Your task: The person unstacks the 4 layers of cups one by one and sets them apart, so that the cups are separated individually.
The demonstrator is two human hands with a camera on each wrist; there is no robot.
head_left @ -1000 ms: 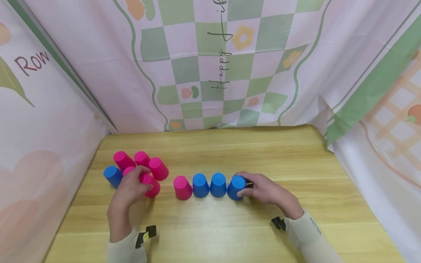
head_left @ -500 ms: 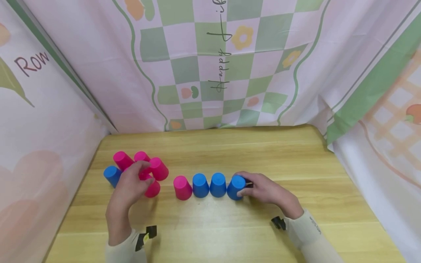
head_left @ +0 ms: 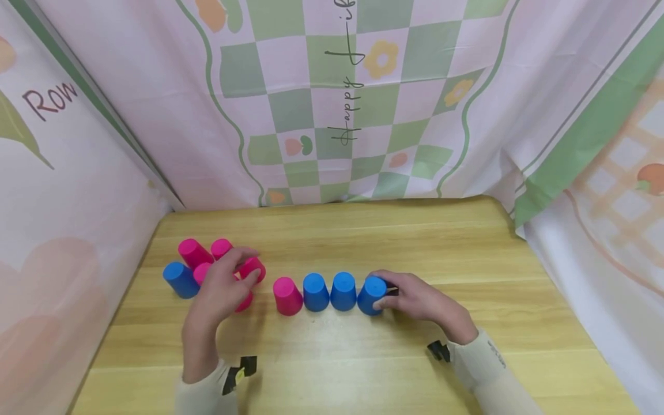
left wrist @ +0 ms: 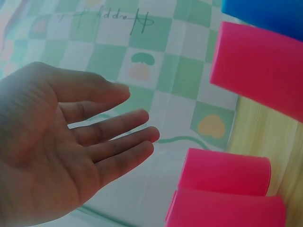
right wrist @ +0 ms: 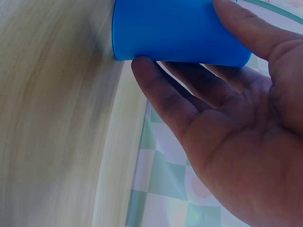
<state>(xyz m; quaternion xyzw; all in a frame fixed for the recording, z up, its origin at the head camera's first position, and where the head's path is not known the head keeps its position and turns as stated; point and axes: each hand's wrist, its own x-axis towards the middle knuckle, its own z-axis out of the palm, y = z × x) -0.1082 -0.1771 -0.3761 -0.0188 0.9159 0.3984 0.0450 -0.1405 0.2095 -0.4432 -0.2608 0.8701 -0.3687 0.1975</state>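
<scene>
1. While its fingers spread loose and hold nothing, the left hand (head_left: 224, 287) hovers over the pink cup cluster (head_left: 218, 259) near the table's (head_left: 363, 236) left edge.
2. Touching that cluster on its left side stands a lone blue cup (head_left: 178, 279).
3. Midway along the table, the right hand (head_left: 415, 297) curls thumb and fingers round the end blue cup (head_left: 371, 295).
4. That cup closes a tight row: two more blue cups (head_left: 329, 291), then a pink cup (head_left: 286, 295) at the row's left end.
5. All cups stand upside down.
</scene>
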